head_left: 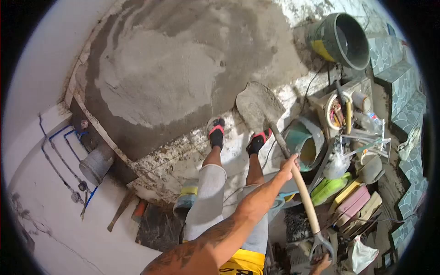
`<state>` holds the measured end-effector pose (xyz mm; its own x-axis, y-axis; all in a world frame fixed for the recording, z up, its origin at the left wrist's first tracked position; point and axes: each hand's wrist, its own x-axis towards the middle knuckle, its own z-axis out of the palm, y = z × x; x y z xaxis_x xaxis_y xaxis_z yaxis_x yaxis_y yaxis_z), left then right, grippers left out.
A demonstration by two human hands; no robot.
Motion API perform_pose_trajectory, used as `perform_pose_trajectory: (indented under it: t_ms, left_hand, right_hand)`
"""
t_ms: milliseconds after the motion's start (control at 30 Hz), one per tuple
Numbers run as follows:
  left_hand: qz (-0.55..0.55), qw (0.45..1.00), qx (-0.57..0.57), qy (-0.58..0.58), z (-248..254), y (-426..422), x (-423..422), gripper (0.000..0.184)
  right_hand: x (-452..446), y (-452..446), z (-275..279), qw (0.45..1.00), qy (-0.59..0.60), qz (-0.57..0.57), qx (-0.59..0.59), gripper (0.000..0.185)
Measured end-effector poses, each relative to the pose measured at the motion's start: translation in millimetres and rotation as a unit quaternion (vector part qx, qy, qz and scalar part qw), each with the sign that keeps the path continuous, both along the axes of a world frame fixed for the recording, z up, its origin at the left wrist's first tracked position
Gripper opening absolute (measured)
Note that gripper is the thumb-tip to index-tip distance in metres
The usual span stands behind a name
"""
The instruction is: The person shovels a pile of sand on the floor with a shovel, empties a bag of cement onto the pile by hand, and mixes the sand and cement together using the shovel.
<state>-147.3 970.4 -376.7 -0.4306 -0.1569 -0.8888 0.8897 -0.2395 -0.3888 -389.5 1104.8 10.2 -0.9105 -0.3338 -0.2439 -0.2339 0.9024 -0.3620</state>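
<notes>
A long wooden-shafted shovel [300,185] slants across the view, and both my hands are closed on it. My left hand [288,167] wraps the middle of the shaft. At the lower right, my right hand [322,263] grips the grey D-shaped handle, partly cut off by the frame's edge. The cement-smeared shovel blade [259,105] is in front of my right foot, by the edge of a wide patch of wet cement with a pale, drier-looking heap of cement mix [160,73] on it. Whether the blade touches the floor, I cannot tell.
A large dark bucket [350,41] lies tilted at the upper right. Beside the shaft stands a teal bucket [302,142]. Containers, a green plastic item [329,189] and bags crowd the right side, before tiled steps [408,110]. Blue pipes [68,137] run along the left wall.
</notes>
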Motion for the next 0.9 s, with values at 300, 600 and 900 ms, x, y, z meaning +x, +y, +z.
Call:
perform_pose_trajectory:
  t_ms: [300,600,900]
  left_hand:
    - [0.039,0.977,-0.02,-0.211,-158,12,301,0.03]
    - [-0.16,0.898,0.111,-0.394,-158,27,351,0.013]
    - [-0.44,0.708,0.081,-0.546,-72,-9,376,0.051]
  right_hand:
    - [163,-83,-223,0.963,-0.262,0.059,-0.023,0.019]
    - [192,-87,-222,0.848,-0.495,-0.178,0.059,0.017]
    - [158,-68,-256,0.768,-0.571,-0.183,0.225,0.01]
